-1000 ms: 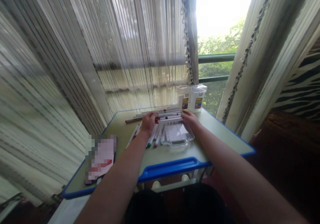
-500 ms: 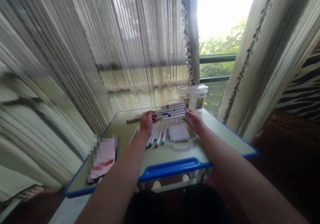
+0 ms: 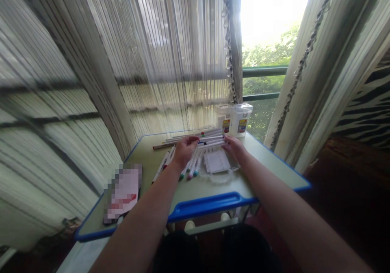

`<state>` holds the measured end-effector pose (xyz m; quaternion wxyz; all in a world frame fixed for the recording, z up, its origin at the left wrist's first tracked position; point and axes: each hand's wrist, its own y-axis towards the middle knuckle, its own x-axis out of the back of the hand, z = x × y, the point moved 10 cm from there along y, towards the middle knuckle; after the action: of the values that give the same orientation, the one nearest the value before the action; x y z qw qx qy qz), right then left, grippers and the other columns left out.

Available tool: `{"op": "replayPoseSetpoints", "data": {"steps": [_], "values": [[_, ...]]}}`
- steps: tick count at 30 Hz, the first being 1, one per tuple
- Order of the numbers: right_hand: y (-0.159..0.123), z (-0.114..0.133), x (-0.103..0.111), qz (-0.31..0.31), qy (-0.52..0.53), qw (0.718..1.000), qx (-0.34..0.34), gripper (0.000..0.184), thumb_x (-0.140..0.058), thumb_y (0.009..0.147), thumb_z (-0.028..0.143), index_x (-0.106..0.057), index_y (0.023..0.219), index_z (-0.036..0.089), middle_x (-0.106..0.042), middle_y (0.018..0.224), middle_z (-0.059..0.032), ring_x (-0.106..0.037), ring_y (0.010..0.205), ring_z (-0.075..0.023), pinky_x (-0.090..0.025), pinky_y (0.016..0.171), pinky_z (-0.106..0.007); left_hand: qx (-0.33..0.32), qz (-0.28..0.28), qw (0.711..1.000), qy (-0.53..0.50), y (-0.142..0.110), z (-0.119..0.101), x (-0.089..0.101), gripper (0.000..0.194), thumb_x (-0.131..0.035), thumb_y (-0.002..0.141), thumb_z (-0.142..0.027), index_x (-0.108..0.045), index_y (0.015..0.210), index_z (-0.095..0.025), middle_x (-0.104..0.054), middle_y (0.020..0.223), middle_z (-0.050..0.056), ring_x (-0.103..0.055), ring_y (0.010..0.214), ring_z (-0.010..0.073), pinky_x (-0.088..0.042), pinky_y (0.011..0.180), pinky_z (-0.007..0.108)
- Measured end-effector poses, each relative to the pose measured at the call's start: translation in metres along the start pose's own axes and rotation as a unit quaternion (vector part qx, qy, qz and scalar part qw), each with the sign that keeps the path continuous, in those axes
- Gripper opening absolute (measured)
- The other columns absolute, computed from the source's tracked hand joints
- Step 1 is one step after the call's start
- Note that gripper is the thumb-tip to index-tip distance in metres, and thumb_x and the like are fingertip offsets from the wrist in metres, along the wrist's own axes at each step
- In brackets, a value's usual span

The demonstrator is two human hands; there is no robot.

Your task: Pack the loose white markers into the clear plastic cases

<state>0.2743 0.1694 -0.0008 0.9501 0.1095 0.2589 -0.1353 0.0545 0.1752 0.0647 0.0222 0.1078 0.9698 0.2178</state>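
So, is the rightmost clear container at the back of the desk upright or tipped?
Upright: the container stands on the desk, its lid uppermost and its label facing the camera.

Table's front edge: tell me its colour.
The front edge is blue, best seen in the head view.

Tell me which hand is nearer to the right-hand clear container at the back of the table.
Right. The right hand is just in front of the container, slightly to its left; the left hand is farther off, leftward beyond the white pens.
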Motion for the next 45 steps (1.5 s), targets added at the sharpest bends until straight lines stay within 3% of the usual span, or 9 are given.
{"op": "replayPoseSetpoints", "data": {"steps": [6,10,16,21,26,35,41,45], "values": [[-0.003,-0.003,-0.001,-0.007,0.013,0.999,-0.033,0.011,-0.072,0.070,0.022,-0.064,0.076,0.018,-0.061,0.062,0.0019,-0.054,0.051,-0.0082,-0.046,0.043,-0.017,-0.009,0.073,0.994,0.077,-0.003,0.007,-0.016,0.017,-0.067,0.068,-0.017,-0.070,0.085,-0.015,-0.072,0.087,0.006,-0.065,0.081,0.0161,-0.050,0.079,0.030],[-0.003,0.000,-0.006,0.010,0.023,0.999,-0.028,0.010,-0.070,0.070,0.024,-0.062,0.071,0.017,-0.062,0.061,0.0012,-0.055,0.051,-0.0094,-0.044,0.045,-0.019,-0.029,0.089,0.983,0.161,-0.006,0.005,-0.019,0.016,-0.068,0.069,-0.018,-0.071,0.084,-0.015,-0.072,0.084,0.006,-0.066,0.078,0.0168,-0.051,0.074,0.029],[-0.003,0.001,-0.006,0.013,0.017,1.000,-0.022,0.010,-0.069,0.069,0.024,-0.062,0.073,0.018,-0.064,0.061,0.0008,-0.056,0.052,-0.0119,-0.041,0.045,-0.023,-0.107,0.111,0.936,0.315,-0.010,-0.008,-0.027,0.014,-0.065,0.073,-0.018,-0.070,0.086,-0.016,-0.072,0.081,0.004,-0.066,0.073,0.0157,-0.052,0.073,0.029],[-0.007,0.002,-0.007,0.009,0.025,0.999,-0.032,0.009,-0.068,0.070,0.023,-0.062,0.073,0.017,-0.062,0.057,0.0022,-0.053,0.047,-0.0105,-0.040,0.043,-0.022,-0.183,0.136,0.894,0.386,-0.016,-0.020,-0.036,0.016,-0.061,0.078,-0.020,-0.070,0.090,-0.016,-0.071,0.087,0.006,-0.066,0.081,0.0188,-0.050,0.081,0.032],[-0.010,0.004,-0.009,0.011,0.033,0.999,-0.029,0.010,-0.068,0.070,0.024,-0.062,0.074,0.017,-0.061,0.056,0.0031,-0.050,0.044,-0.0090,-0.039,0.041,-0.020,-0.218,0.141,0.864,0.432,-0.022,-0.025,-0.040,0.011,-0.061,0.080,-0.023,-0.071,0.079,-0.018,-0.069,0.087,0.008,-0.063,0.087,0.0216,-0.047,0.086,0.035],[-0.009,0.005,-0.010,0.021,0.038,0.999,-0.031,0.011,-0.069,0.072,0.025,-0.063,0.077,0.017,-0.060,0.059,0.0033,-0.050,0.045,-0.0078,-0.037,0.042,-0.020,-0.187,0.148,0.882,0.407,-0.021,-0.020,-0.038,0.008,-0.064,0.076,-0.021,-0.071,0.080,-0.021,-0.064,0.089,0.007,-0.058,0.087,0.0205,-0.044,0.087,0.034],[-0.010,0.007,-0.013,0.027,0.040,0.998,-0.028,0.011,-0.069,0.071,0.024,-0.061,0.074,0.017,-0.060,0.058,0.0034,-0.051,0.046,-0.0078,-0.039,0.042,-0.019,-0.198,0.158,0.870,0.424,-0.022,-0.019,-0.039,0.012,-0.063,0.078,-0.023,-0.074,0.082,-0.022,-0.064,0.087,0.007,-0.058,0.084,0.0206,-0.045,0.084,0.033],[-0.010,0.010,-0.011,0.025,0.038,0.999,-0.023,0.009,-0.067,0.074,0.025,-0.061,0.077,0.018,-0.062,0.060,0.0027,-0.052,0.048,-0.0093,-0.038,0.042,-0.020,-0.202,0.158,0.877,0.406,-0.022,-0.021,-0.040,0.015,-0.060,0.081,-0.025,-0.074,0.083,-0.022,-0.064,0.088,0.007,-0.058,0.086,0.0207,-0.044,0.086,0.034]]}}
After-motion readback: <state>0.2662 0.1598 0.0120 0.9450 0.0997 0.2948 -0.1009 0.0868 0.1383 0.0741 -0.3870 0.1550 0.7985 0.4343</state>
